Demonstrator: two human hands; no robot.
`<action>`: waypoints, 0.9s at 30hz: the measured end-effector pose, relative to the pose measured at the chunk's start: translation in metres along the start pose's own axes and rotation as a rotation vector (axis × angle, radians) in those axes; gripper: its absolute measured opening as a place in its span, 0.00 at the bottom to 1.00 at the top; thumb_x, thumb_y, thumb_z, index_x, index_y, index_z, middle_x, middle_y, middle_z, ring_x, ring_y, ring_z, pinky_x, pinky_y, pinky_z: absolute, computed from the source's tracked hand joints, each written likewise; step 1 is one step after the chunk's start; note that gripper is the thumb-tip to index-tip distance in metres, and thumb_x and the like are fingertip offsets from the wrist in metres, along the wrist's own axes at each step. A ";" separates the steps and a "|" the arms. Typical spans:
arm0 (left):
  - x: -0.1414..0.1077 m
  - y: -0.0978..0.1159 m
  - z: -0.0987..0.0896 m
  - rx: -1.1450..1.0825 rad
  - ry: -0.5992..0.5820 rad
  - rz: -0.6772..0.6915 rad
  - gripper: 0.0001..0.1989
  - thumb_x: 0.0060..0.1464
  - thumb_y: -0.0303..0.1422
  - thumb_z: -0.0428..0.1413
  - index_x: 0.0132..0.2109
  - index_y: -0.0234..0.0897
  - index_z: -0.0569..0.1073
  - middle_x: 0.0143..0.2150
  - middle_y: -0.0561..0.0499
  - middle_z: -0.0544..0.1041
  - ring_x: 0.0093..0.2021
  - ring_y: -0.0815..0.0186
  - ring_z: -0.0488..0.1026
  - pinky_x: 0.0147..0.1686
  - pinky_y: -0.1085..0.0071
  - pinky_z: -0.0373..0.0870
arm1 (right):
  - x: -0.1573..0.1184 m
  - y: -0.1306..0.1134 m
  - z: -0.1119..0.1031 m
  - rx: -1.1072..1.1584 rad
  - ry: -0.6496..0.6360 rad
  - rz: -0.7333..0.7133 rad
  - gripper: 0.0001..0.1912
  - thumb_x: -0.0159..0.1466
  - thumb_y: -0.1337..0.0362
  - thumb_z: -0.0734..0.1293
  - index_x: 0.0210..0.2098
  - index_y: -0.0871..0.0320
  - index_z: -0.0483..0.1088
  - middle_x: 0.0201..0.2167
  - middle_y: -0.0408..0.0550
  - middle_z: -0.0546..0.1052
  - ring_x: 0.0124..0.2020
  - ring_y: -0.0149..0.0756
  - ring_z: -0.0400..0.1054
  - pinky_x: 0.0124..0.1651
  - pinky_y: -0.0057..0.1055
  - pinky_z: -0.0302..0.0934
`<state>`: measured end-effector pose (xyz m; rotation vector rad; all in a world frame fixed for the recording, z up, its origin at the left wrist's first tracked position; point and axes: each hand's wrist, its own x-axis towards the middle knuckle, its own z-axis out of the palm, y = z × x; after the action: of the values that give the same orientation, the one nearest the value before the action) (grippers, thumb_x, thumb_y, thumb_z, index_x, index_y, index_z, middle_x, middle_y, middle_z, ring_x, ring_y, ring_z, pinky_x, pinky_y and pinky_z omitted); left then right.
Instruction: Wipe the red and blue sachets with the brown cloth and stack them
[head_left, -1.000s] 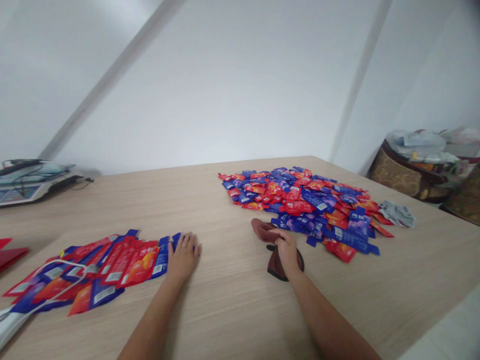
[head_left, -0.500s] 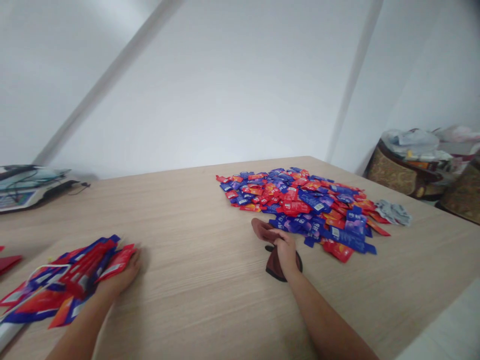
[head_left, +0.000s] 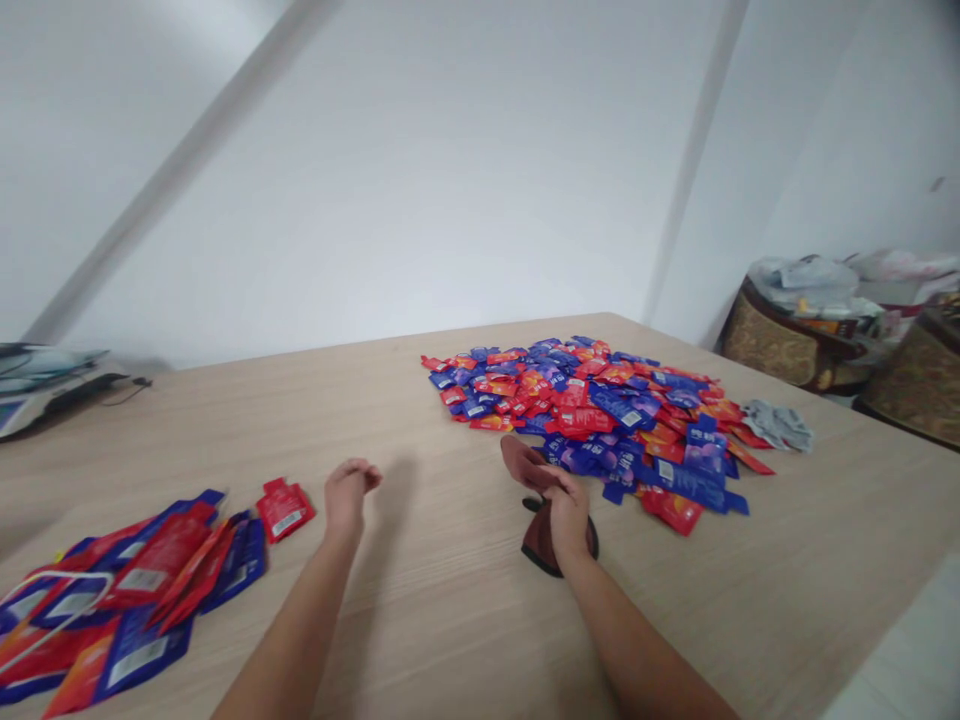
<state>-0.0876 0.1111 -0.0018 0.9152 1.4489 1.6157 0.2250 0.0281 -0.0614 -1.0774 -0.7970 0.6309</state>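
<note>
My left hand [head_left: 351, 495] is raised over the table with its fingers curled in, and nothing shows in it. Just left of it, a small red packet [head_left: 285, 508] lies flat on the wood. Further left is a loose stack of red and blue packets [head_left: 161, 560], overlapping one another. My right hand [head_left: 570, 512] grips a reddish-brown item with black edging [head_left: 523, 462], which looks soft; its exact kind is unclear. Part of that item sticks up above the fingers and part hangs below them. Behind it spreads a large heap of red and blue packets [head_left: 577, 400].
A white wire frame [head_left: 109, 577] lies across the left packets. Crumpled grey cloth [head_left: 780, 425] sits right of the heap. At the far left edge is a device [head_left: 45, 400] with plastic on it. Patterned chairs [head_left: 776, 345] with bags stand beyond the table [head_left: 420, 600].
My left hand has let go of the red packet, leaving it beside the stack, and has moved right. My right hand still grips the brown item. The view has shifted slightly.
</note>
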 end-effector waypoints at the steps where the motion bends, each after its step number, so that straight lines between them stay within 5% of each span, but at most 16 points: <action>1: -0.004 -0.007 0.029 0.023 -0.067 0.029 0.06 0.34 0.24 0.50 0.24 0.36 0.68 0.20 0.54 0.72 0.25 0.66 0.71 0.34 0.67 0.71 | 0.000 0.000 0.000 0.011 0.004 0.005 0.18 0.47 0.69 0.58 0.32 0.58 0.75 0.36 0.47 0.79 0.42 0.43 0.70 0.46 0.38 0.63; 6: -0.023 -0.036 0.161 0.711 -0.641 0.528 0.21 0.47 0.23 0.45 0.48 0.36 0.71 0.49 0.45 0.75 0.49 0.64 0.70 0.51 0.65 0.64 | 0.002 -0.001 0.002 0.054 0.037 0.016 0.19 0.47 0.69 0.57 0.33 0.58 0.76 0.35 0.47 0.79 0.41 0.42 0.70 0.47 0.37 0.62; 8: -0.028 -0.042 0.195 0.893 -0.781 0.637 0.26 0.49 0.23 0.45 0.56 0.35 0.66 0.58 0.44 0.68 0.57 0.64 0.64 0.56 0.65 0.59 | 0.004 -0.001 0.003 0.058 0.037 0.016 0.19 0.47 0.69 0.58 0.33 0.58 0.76 0.35 0.47 0.78 0.41 0.42 0.70 0.47 0.37 0.62; 11: -0.027 -0.047 0.220 1.076 -0.851 0.708 0.27 0.52 0.23 0.46 0.60 0.33 0.61 0.63 0.41 0.60 0.63 0.58 0.56 0.60 0.58 0.51 | 0.005 0.000 0.003 0.059 0.027 0.010 0.19 0.46 0.69 0.58 0.33 0.57 0.76 0.36 0.47 0.78 0.41 0.42 0.70 0.45 0.36 0.63; 15: -0.025 -0.050 0.212 1.127 -0.774 0.736 0.24 0.57 0.25 0.42 0.60 0.31 0.61 0.62 0.37 0.62 0.62 0.55 0.56 0.60 0.51 0.46 | 0.006 0.003 0.003 0.053 0.048 0.007 0.18 0.46 0.69 0.58 0.32 0.57 0.76 0.35 0.47 0.78 0.41 0.41 0.70 0.45 0.37 0.62; 21: -0.071 -0.049 0.150 1.174 -0.666 0.873 0.18 0.58 0.31 0.45 0.53 0.32 0.69 0.52 0.40 0.71 0.52 0.56 0.65 0.53 0.60 0.56 | 0.005 0.003 0.003 0.059 0.036 0.026 0.18 0.48 0.69 0.59 0.34 0.58 0.75 0.37 0.47 0.78 0.42 0.41 0.69 0.47 0.37 0.61; 24: -0.097 -0.035 0.114 1.054 -0.628 0.739 0.14 0.57 0.35 0.48 0.43 0.35 0.74 0.42 0.40 0.75 0.46 0.56 0.69 0.48 0.62 0.59 | 0.005 0.001 0.001 0.044 0.065 0.005 0.17 0.49 0.68 0.59 0.35 0.58 0.74 0.38 0.47 0.78 0.42 0.41 0.69 0.49 0.38 0.60; 27: -0.107 -0.017 0.085 0.742 -0.558 0.422 0.11 0.55 0.37 0.51 0.31 0.38 0.75 0.30 0.45 0.76 0.36 0.58 0.72 0.40 0.67 0.62 | -0.001 -0.009 0.001 0.014 0.057 -0.052 0.17 0.52 0.67 0.59 0.39 0.58 0.73 0.41 0.48 0.77 0.45 0.41 0.68 0.51 0.39 0.59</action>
<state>0.0369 0.0545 -0.0129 2.0168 1.5018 0.9146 0.2239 0.0250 -0.0531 -1.0544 -0.7685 0.5585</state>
